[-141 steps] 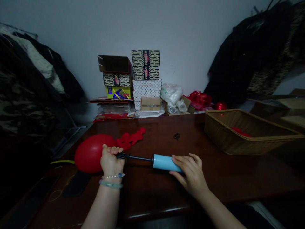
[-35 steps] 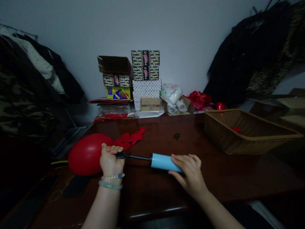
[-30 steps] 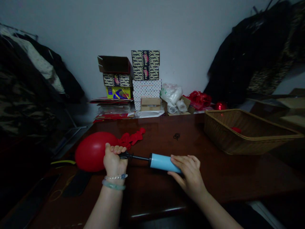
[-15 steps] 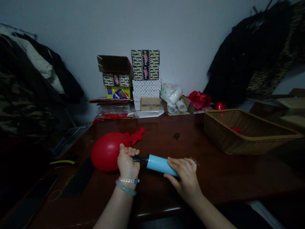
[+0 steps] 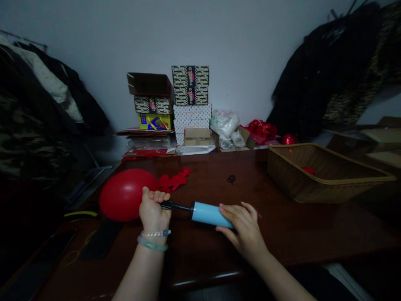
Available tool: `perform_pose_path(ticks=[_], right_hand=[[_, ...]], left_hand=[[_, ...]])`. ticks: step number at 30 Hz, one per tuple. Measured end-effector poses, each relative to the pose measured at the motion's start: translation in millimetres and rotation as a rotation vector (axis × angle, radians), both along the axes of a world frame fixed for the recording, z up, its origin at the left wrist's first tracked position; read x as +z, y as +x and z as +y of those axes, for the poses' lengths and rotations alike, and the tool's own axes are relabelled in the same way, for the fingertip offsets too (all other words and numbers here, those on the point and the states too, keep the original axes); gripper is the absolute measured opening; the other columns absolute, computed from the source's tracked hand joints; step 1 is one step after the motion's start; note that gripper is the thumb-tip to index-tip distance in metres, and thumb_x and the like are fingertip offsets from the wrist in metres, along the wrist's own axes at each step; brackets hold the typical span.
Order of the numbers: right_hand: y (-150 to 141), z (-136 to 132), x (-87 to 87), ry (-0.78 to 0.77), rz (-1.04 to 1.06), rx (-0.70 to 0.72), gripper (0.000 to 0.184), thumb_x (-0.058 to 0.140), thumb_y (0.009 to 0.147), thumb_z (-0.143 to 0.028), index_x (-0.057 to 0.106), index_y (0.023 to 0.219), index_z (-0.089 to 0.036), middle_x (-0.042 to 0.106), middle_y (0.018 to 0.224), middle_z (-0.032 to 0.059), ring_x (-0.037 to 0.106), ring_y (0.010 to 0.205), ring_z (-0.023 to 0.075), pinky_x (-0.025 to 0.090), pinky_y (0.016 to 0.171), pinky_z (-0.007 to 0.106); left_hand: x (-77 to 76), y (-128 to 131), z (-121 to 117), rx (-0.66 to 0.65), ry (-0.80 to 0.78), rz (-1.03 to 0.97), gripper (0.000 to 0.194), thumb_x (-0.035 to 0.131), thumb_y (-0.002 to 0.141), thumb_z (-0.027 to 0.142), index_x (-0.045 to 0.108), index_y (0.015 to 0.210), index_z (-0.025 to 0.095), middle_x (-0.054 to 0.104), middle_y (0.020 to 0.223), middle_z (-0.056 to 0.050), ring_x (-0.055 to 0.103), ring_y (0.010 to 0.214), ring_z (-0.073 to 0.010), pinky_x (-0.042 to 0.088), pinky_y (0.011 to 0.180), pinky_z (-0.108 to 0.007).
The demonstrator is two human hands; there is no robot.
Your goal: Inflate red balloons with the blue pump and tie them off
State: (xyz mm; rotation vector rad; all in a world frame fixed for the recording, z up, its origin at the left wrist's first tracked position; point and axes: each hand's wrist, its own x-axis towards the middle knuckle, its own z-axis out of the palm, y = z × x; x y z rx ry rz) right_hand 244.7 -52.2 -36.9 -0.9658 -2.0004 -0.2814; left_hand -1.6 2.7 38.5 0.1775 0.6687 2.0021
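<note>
My left hand, wearing a beaded bracelet and a pale green bangle, is closed around the black end of a balloon pump. A large inflated red balloon bulges out just left of that fist; its neck is hidden by the fingers. A thin black rod shows between the fist and the pump's light blue barrel. My right hand wraps the barrel's far end, thumb below and fingers over the top. Behind the left hand, limp red balloons lie on the dark wooden table.
A wicker basket with something red inside stands at the right. Stacked boxes, a plastic bag and red ribbon line the back. Small dark loops lie mid-table. A dark flat object is at the left.
My left hand has moved left with the balloon and the pump's black end, so more rod shows. My right hand and the barrel have stayed nearly in place.
</note>
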Motion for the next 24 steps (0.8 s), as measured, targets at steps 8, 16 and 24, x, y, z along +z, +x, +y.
perform_pose_path(ticks=[8, 16, 24], right_hand=[[13.2, 5.7, 4.0, 0.027, -0.01, 0.03, 0.049, 0.065, 0.088, -0.028, 0.049, 0.134, -0.023, 0.066, 0.123, 0.0092, 0.061, 0.113, 0.0244, 0.044, 0.103, 0.052], [10.5, 4.5, -4.2, 0.006, 0.036, 0.017, 0.046, 0.065, 0.088, -0.026, 0.053, 0.132, -0.022, 0.066, 0.122, 0.0111, 0.063, 0.111, 0.026, 0.053, 0.093, 0.046], [8.2, 3.5, -4.4, 0.031, 0.055, 0.016, 0.047, 0.066, 0.087, -0.023, 0.053, 0.132, -0.022, 0.067, 0.121, 0.0107, 0.063, 0.11, 0.0259, 0.053, 0.093, 0.046]], left_hand=[[4.7, -33.3, 1.1, 0.062, 0.027, -0.009, 0.04, 0.046, 0.094, 0.026, 0.027, 0.06, 0.02, 0.029, 0.041, 0.009, 0.031, 0.033, -0.0052, 0.032, 0.039, -0.019], [-2.5, -33.3, 2.4, 0.058, 0.023, 0.006, 0.04, 0.048, 0.093, 0.029, 0.028, 0.06, 0.02, 0.028, 0.042, 0.01, 0.031, 0.033, -0.0051, 0.032, 0.039, -0.019], [-0.5, -14.1, -0.9, 0.047, 0.017, -0.028, 0.04, 0.044, 0.095, 0.025, 0.03, 0.058, 0.02, 0.029, 0.041, 0.009, 0.03, 0.034, -0.0055, 0.031, 0.04, -0.019]])
